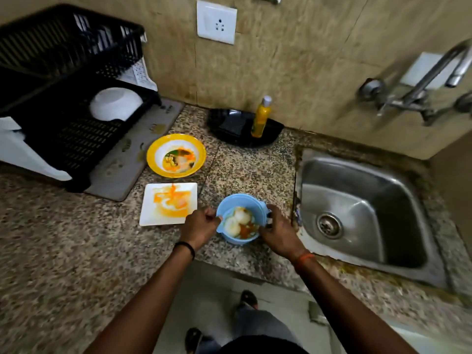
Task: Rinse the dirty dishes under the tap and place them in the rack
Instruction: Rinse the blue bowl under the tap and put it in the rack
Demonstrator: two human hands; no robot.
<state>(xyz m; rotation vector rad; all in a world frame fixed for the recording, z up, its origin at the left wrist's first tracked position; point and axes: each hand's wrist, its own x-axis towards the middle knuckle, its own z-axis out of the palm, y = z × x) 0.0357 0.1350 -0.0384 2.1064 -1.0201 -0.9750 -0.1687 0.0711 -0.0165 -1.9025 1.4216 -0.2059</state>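
The desk (63, 251) is speckled brown, black and cream. In the upper left, the rack (63, 129) is black with a white bowl (116, 104) in it. The round plate (176, 155) has a yellow rim and orange smears. The square plate (168, 204) is white with orange streaks. The small bowl (240, 218) is light blue. The bottle (260, 118) is yellow. The sink (362, 210) is shiny grey.

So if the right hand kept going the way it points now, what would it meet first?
The right hand points up and left and already grips the rim of the blue bowl, so the bowl itself. Past it, probably the yellow-rimmed plate, though depth is hard to judge.
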